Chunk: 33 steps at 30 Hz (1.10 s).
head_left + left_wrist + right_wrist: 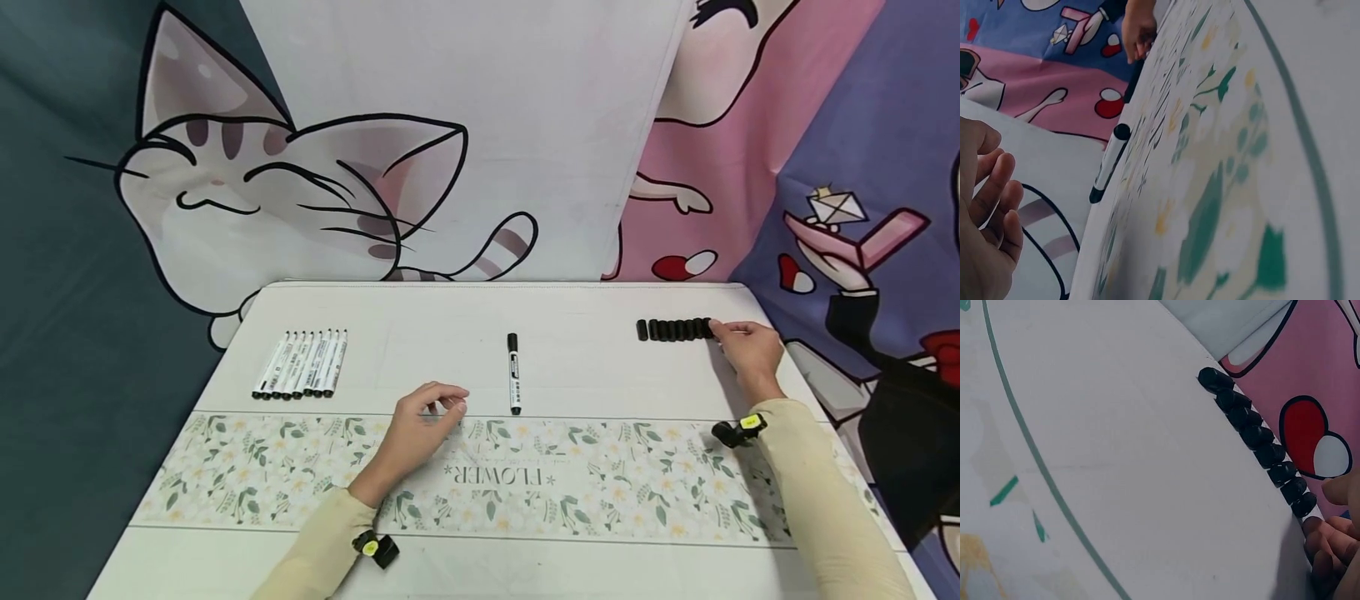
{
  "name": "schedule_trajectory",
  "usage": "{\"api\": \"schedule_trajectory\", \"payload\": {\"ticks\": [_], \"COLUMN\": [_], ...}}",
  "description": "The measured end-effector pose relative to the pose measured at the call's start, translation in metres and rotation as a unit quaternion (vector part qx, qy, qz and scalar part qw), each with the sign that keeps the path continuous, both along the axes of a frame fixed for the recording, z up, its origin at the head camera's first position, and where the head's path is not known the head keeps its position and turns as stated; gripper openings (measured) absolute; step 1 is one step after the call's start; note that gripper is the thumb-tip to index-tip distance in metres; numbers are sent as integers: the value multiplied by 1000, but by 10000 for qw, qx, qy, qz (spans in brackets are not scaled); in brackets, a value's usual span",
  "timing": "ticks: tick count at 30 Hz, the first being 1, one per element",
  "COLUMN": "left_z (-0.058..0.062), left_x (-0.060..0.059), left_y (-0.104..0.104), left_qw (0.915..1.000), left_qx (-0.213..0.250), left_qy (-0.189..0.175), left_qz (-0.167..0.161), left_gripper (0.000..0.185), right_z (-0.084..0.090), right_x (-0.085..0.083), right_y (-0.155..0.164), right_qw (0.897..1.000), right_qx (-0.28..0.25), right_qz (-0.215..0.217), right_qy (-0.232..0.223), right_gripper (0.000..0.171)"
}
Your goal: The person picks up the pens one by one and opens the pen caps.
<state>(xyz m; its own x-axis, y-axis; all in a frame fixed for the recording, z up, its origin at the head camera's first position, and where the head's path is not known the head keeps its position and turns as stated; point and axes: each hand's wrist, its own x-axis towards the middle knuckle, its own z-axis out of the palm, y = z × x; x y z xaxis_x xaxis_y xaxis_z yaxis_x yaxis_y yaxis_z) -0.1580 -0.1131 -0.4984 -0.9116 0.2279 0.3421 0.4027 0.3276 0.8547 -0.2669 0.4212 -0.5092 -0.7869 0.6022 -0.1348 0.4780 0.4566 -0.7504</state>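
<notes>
— On the white table [570,367], what was each hand doing?

— At the far right, the right hand [746,350] rested by a row of black marker caps [673,330], its fingertips touching the cap at the row's right end. The right wrist view showed the caps lined up side by side near the table's far edge, with the fingers [1329,540] curled just beside the last one. Whether they actually pinched that cap, I could not tell.

— And the left?

— The left hand [427,421] lay near the middle, fingers loosely curled and holding nothing, just left of a single capped marker [513,373]. That marker lay alone, black cap pointing away from the person, white barrel with a dark label too small to read.

— Anything else on the table?

— A row of uncapped white markers [302,365] at the far left, packed side by side, well apart from the caps. Their printing was illegible too.

— Any writing that could be read?

— Only the floral runner [600,492] across the near part of the table, printed with "FLOWER", upside down to the person.
</notes>
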Motion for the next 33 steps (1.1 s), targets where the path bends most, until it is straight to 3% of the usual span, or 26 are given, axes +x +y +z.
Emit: {"api": "schedule_trajectory", "payload": {"ticks": [4, 8, 14, 19, 24, 28, 33], "left_z": [0, 2, 5, 11, 12, 7, -1], "left_x": [-2, -5, -18, -31, -43, -51, -58], "left_y": [9, 18, 35, 51, 63, 69, 73], "left_qw": [9999, 9994, 9970, 9923, 9895, 9858, 9798], "left_qx": [-121, -316, -582, -915, -1105, -1332, -1671], "left_qy": [-97, -134, -426, -749, -846, -933, -926], "left_qz": [-74, 0, 283, 381, 396, 419, 585], "left_gripper": [18, 25, 38, 42, 40, 43, 46], "right_z": [5, 21, 57, 80, 93, 98, 99], "right_x": [3, 8, 18, 35, 53, 64, 73], "right_y": [0, -10, -52, -94, -129, -152, -175], "right_qw": [9999, 9997, 9929, 9764, 9507, 9338, 9225], "right_qx": [-116, 5, 401, 729, 1081, 1094, 992], "right_qz": [40, 211, 729, 1316, 2043, 2508, 2866], "right_qy": [-18, 78, 855, 1551, 2067, 2304, 2390], "right_gripper": [45, 56, 59, 51, 44, 39, 35]}}
